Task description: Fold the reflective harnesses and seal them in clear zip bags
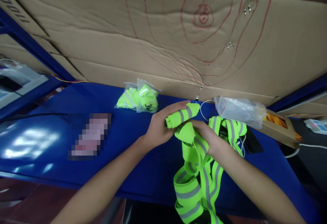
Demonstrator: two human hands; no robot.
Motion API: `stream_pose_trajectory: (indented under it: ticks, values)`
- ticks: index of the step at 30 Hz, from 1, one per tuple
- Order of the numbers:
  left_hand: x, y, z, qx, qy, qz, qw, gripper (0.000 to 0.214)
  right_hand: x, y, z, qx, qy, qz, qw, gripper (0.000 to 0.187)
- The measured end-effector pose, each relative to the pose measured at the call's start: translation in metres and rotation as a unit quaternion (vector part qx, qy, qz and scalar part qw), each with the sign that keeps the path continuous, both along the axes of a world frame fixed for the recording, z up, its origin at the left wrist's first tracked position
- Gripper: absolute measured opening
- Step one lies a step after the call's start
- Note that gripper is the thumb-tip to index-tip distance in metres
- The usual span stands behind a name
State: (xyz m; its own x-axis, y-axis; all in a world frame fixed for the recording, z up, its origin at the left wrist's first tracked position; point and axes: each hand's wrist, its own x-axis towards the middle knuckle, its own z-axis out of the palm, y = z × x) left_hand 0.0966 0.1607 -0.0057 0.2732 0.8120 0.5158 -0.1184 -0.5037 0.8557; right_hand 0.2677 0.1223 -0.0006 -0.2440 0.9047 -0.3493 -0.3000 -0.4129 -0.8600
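Two clear plastic bags (pixel 138 98) on the glossy blue desk (pixel 51 142) are filled with folded neon straps. A rolled end of the woven, grey-striped yellow strap (pixel 182 115) is gripped by the left hand (pixel 158 127), fingers closed; its loose loops are clasped by the right hand (pixel 211 139) above the desk's edge.

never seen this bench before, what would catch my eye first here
The neon yellow straps with grey stripes stand out at once: the left hand grips a rolled end while the right hand holds the loose loops hanging off the blue table. Behind them, two small bags of the same straps lie on the table, and red circles are scrawled on the cardboard wall.
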Motion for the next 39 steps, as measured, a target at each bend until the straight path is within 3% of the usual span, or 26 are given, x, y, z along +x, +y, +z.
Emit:
stream_pose_trajectory:
  ticks: [5, 9, 12, 16, 19, 24, 27, 30, 33, 36, 39]
  values:
    - [-0.013, 0.016, 0.0, 0.028, 0.055, -0.105, 0.993, 0.051, 0.012, 0.001, 0.011, -0.141, 0.12, -0.018, 0.983, 0.015]
    - [-0.022, 0.024, 0.005, -0.036, 0.056, -0.22, 0.973, 0.055, 0.019, 0.005, 0.01, -0.134, 0.141, -0.017, 0.981, 0.014]
    - [-0.023, 0.026, 0.004, -0.003, 0.116, -0.26, 0.959, 0.071, 0.022, 0.008, 0.008, -0.13, 0.13, -0.021, 0.983, 0.013]
    - [-0.018, 0.028, -0.009, 0.104, 0.19, -0.175, 0.96, 0.083, 0.025, 0.008, 0.011, -0.156, 0.116, -0.041, 0.98, 0.014]
    - [-0.016, 0.028, -0.014, 0.125, 0.227, -0.125, 0.958, 0.078, 0.027, 0.003, 0.016, -0.163, 0.127, -0.069, 0.976, 0.016]
    - [-0.02, 0.021, -0.002, 0.121, 0.253, -0.157, 0.947, 0.077, 0.028, -0.002, 0.018, -0.183, 0.1, -0.098, 0.973, 0.015]
    - [-0.015, 0.018, -0.005, 0.119, 0.228, -0.173, 0.951, 0.08, 0.026, -0.001, 0.017, -0.152, 0.127, -0.081, 0.977, 0.01]
    - [-0.004, 0.019, -0.023, 0.11, 0.15, -0.102, 0.977, 0.07, 0.023, -0.002, 0.018, -0.126, 0.149, -0.077, 0.978, 0.014]
    - [0.007, 0.02, -0.039, 0.074, 0.089, -0.049, 0.992, 0.07, 0.019, -0.004, 0.023, -0.113, 0.139, -0.053, 0.982, 0.032]
    - [0.016, 0.018, -0.043, -0.024, -0.005, -0.002, 1.0, 0.069, 0.021, -0.004, 0.028, -0.078, 0.093, -0.041, 0.992, 0.05]
    - [0.022, 0.018, -0.041, -0.168, -0.092, 0.031, 0.981, 0.053, 0.029, -0.001, 0.025, 0.025, -0.02, -0.115, 0.993, 0.066]
